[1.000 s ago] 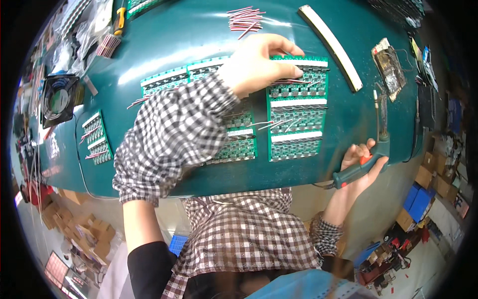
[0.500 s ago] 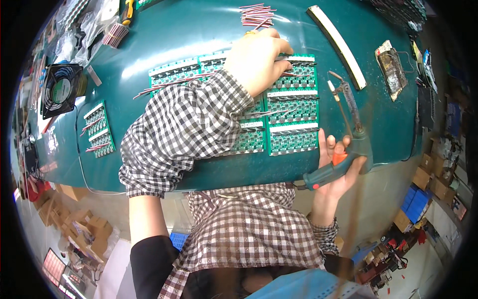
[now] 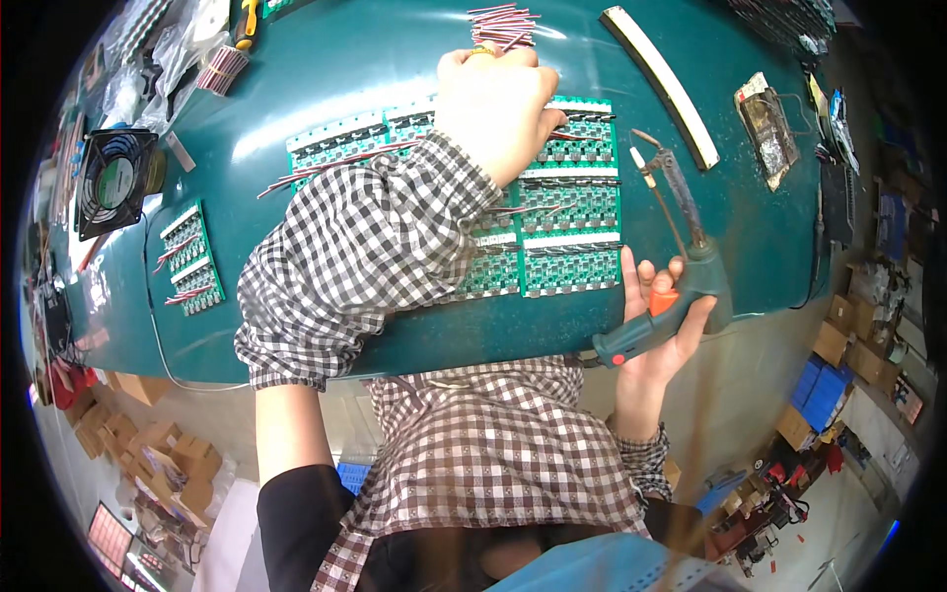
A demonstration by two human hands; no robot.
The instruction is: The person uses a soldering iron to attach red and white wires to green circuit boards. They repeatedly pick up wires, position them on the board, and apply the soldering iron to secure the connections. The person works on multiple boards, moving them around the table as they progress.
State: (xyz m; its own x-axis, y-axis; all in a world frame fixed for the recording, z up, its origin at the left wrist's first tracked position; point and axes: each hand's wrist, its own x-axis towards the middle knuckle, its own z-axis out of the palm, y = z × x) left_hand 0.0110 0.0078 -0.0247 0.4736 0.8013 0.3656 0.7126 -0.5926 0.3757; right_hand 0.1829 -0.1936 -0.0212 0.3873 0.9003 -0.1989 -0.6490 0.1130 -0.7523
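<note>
Left hand (image 3: pixel 488 109): reaches over the far part of the boards, its fingers bent; whether it pinches something, I cannot tell.
Right-side board (image 3: pixel 570 209): lies on the table (image 3: pixel 345 59), rightward of the left hand and closer to the body; its long axis goes from the body side toward the far side.
Nearer hand: the left, which overlaps the far end of this board; the right is just beside its near right corner.
Right hand (image 3: pixel 659 367): holds the handle of the soldering iron (image 3: pixel 702 264), with one finger stretched out.
Counts: one fan (image 3: pixel 107 183); one small board (image 3: pixel 192 259); at least three large boards, partly hidden by the sleeve (image 3: pixel 365 227); one wire pile (image 3: pixel 503 25), too crowded for counting; one soldering iron; one curved bar (image 3: pixel 663 89).
</note>
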